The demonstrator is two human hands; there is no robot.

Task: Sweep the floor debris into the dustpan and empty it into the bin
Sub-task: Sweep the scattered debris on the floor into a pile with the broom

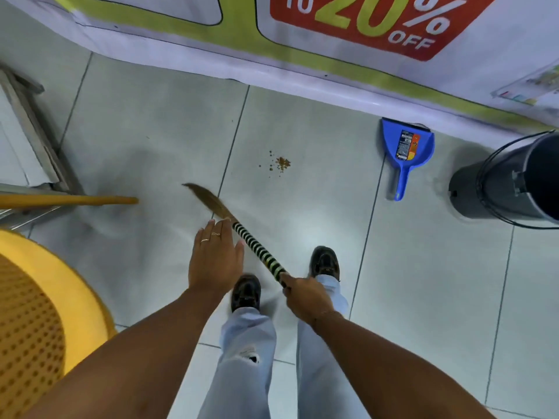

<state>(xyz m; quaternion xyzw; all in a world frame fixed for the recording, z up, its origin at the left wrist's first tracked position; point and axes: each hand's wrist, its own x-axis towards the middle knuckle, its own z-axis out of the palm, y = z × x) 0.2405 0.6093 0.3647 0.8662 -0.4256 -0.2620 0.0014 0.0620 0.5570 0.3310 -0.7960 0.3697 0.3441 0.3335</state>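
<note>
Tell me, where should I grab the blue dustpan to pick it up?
Grab the dustpan by its thin handle, which points back toward the person's shoes. Come from that near side. The left hand is free; the right hand holds the broom.

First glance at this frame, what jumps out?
The red 20% OFF banner along the top, then the blue dustpan lying against its lower edge, beside a dark bin at the right. Mid-floor sits a small brown debris pile. The right hand grips a striped-handled broom; the left hand hovers open beside it.
</note>
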